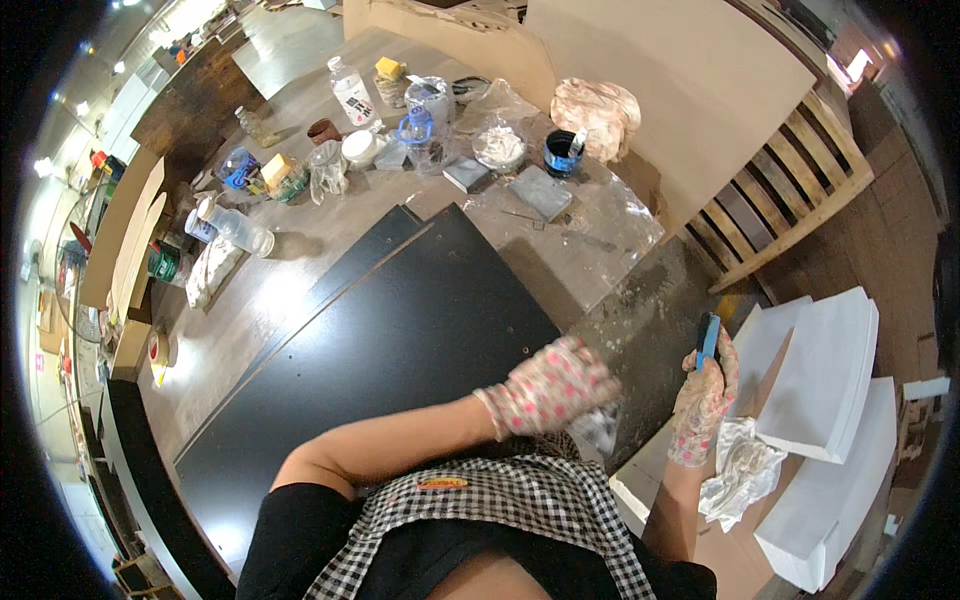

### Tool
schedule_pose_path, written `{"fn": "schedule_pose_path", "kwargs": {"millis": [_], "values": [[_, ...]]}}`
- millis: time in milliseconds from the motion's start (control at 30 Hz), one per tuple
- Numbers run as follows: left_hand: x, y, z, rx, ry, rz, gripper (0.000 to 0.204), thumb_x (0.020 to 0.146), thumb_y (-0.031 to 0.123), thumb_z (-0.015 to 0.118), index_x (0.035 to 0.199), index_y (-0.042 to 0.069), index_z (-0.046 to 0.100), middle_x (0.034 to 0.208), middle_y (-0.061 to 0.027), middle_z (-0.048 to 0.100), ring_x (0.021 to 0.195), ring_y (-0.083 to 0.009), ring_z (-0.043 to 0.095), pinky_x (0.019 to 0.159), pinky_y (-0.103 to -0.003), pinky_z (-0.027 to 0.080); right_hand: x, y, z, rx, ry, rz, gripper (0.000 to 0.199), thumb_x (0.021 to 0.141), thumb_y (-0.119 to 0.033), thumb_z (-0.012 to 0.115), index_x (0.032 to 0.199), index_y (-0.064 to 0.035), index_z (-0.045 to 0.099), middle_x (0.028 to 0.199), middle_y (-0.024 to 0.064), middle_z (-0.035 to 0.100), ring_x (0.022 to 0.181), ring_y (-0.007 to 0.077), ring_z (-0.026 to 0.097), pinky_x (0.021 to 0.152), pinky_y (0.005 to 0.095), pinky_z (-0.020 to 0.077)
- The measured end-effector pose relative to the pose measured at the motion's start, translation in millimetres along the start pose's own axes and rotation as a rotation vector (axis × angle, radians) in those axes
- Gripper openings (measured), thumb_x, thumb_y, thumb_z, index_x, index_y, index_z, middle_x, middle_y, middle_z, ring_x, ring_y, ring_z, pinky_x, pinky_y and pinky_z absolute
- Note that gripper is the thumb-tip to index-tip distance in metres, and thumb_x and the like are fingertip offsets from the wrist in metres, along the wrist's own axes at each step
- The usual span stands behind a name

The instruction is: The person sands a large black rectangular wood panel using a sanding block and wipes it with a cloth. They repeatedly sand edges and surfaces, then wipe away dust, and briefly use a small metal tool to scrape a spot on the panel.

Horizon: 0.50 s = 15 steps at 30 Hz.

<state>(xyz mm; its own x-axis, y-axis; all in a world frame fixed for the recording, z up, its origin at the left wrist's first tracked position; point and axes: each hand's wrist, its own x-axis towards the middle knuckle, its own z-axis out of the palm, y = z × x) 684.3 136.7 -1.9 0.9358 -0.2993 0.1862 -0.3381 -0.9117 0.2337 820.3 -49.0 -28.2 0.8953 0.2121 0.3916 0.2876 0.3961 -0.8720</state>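
The left hand point(552, 388), in a flower-print glove, presses a pale rag point(600, 428) against the near edge of the black panel point(400, 350); its fingers are curled down onto the cloth, so it is closed on the rag rather than spread. The forearm crosses the body from 8 o'clock, elbow bent, which puts the wrist flat over the panel edge, a pose that suits rubbing. The hand is slightly blurred.

The right hand point(705, 395), gloved the same way, stands at 3 o'clock of the left, fingers wrapped around a blue block point(709, 338) held upright and off the surface (probably kept clear while the rag works). Its forearm rises from 5 o'clock, past a crumpled white cloth point(740, 468) lying on the white boards point(825, 375).

The black panel lies slanted across the table point(300, 250), its long edge running toward 1 o'clock, with a dusty, scuffed strip along its right side. Farther off at 12 o'clock sit 2 grey blocks point(540, 190), a dark pot with a brush point(563, 152) and a clear bottle point(352, 92), all beyond easy reach.
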Motion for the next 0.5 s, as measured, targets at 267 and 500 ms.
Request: {"fn": "schedule_pose_path", "kwargs": {"millis": [267,500], "values": [[1,-58,27,0.384,-0.119,-0.121,0.019,0.080,0.024,0.058,0.097,0.019,0.064,0.091,-0.0018,0.060,0.092,-0.0213,0.057,0.077,-0.036,0.043,-27,6,9,-0.055,0.046,0.255,0.038,0.090,-0.006,0.056,0.126,0.0038,0.056,0.125,0.0126,0.056,0.088,0.0153,0.055,0.073,0.0300,0.0479],[25,-34,41,0.019,-0.328,0.069,0.019,0.080,0.023,0.061,0.096,0.014,0.066,0.088,-0.0039,0.065,0.089,-0.0214,0.064,0.075,-0.038,0.048,-25,5,18,0.037,0.063,0.244,0.044,0.090,-0.012,0.057,0.131,0.0056,0.051,0.118,0.0116,0.058,0.087,0.0138,0.055,0.074,0.0290,0.0455]]}}
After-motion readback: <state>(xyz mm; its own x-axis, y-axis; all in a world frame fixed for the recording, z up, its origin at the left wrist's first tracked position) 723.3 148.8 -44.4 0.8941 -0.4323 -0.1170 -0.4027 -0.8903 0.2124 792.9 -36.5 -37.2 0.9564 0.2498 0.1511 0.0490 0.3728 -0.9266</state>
